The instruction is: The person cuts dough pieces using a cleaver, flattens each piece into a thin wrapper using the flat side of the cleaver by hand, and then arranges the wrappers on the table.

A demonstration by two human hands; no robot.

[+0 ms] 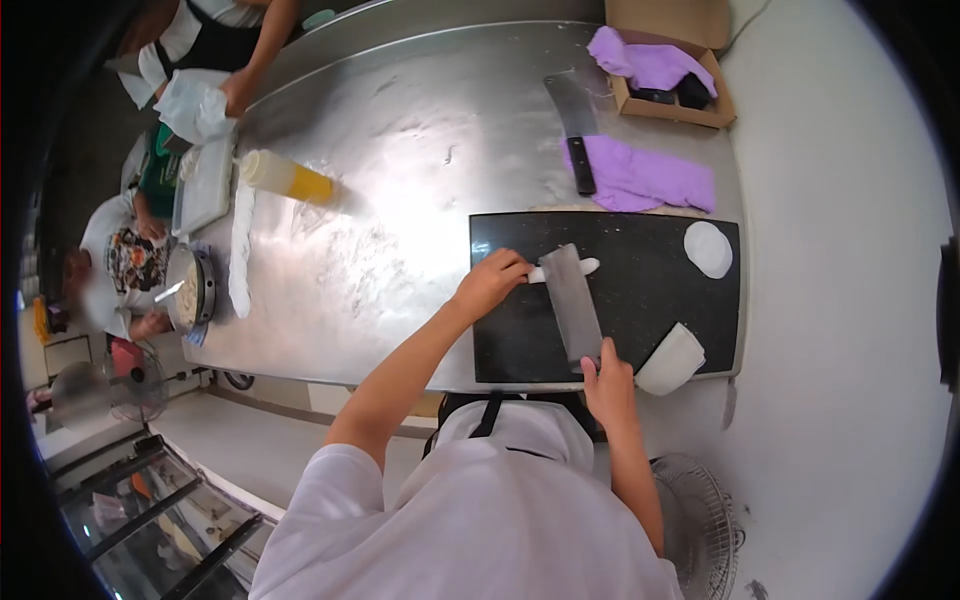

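My right hand [612, 388] is closed round the handle end of a broad cleaver [573, 305], whose blade lies over a black cutting board [640, 300]. Under the blade runs a short white roll that looks like dough [590, 266], showing on both sides of it. The fingers of my left hand [490, 283] are pinched at the roll's left end. A flat white round [708, 250], perhaps dough, rests at the board's upper right. By the lower right edge lies a folded white piece [672, 360], whose material I cannot make out.
A second cleaver [577, 135] lies beyond the board, its handle against a purple cloth [650, 175]. Behind stands an open cardboard box [680, 108]. Leftward are a bottle of yellow liquid [287, 177], a long dough strip [242, 250] and a pan [205, 285]. Other people stand at left.
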